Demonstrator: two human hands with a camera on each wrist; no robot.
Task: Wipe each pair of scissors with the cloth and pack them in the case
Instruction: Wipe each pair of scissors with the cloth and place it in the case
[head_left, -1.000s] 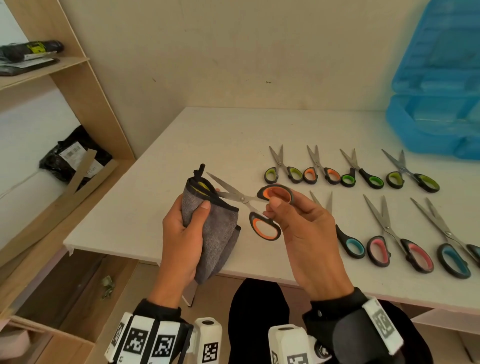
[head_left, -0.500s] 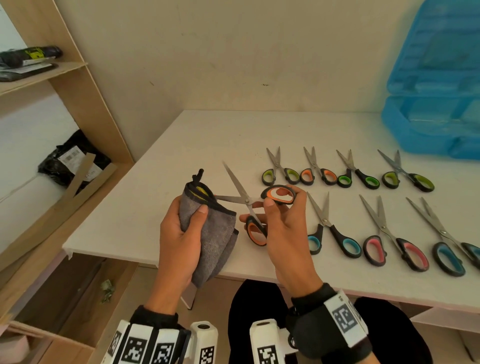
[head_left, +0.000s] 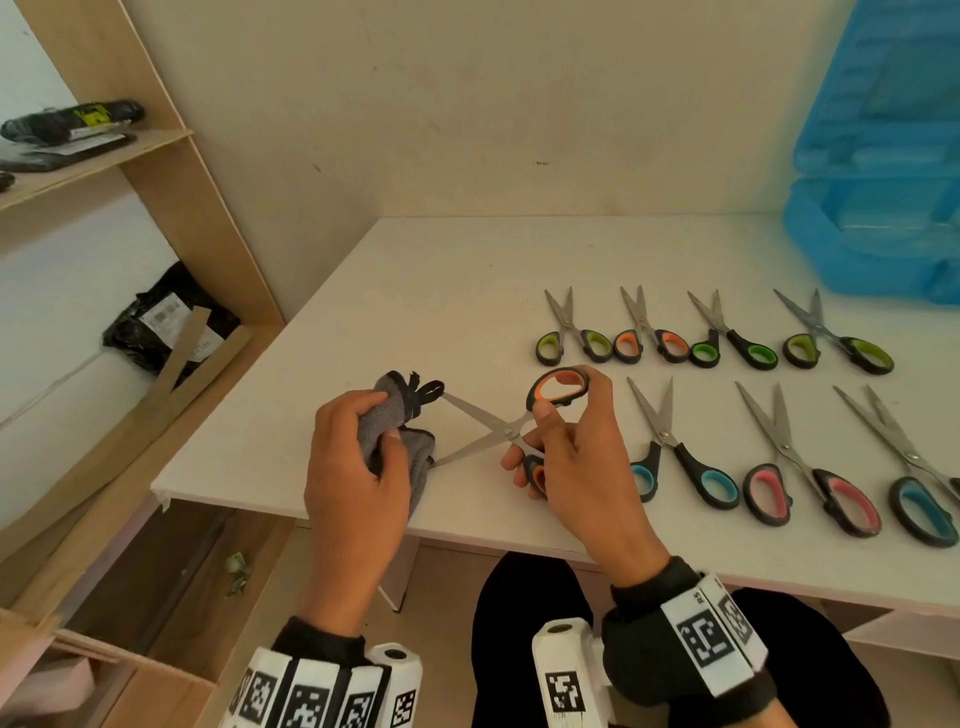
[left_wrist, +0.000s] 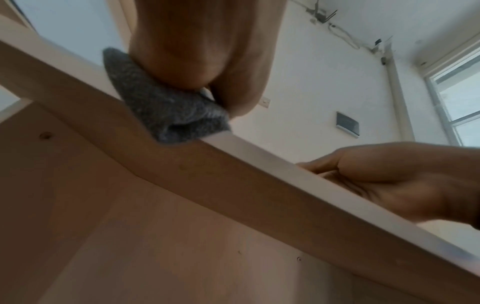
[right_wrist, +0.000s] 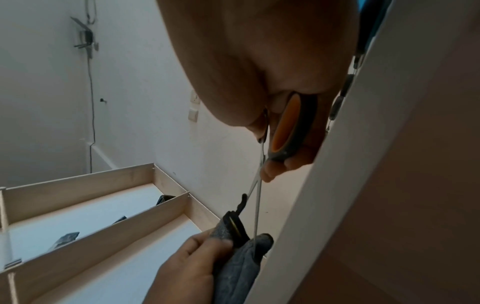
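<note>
While your left hand (head_left: 358, 457) grips the grey microfibre cloth (head_left: 397, 421) | your right hand (head_left: 576, 457) holds the orange-handled steel scissors (head_left: 506, 431) splayed over the white bench (head_left: 415, 291) | blade tips meet cloth | blue plastic case (head_left: 878, 208) far right

Both hands (head_left: 358, 457) (head_left: 576, 452) raised (fingers curled), each gripping.
</note>
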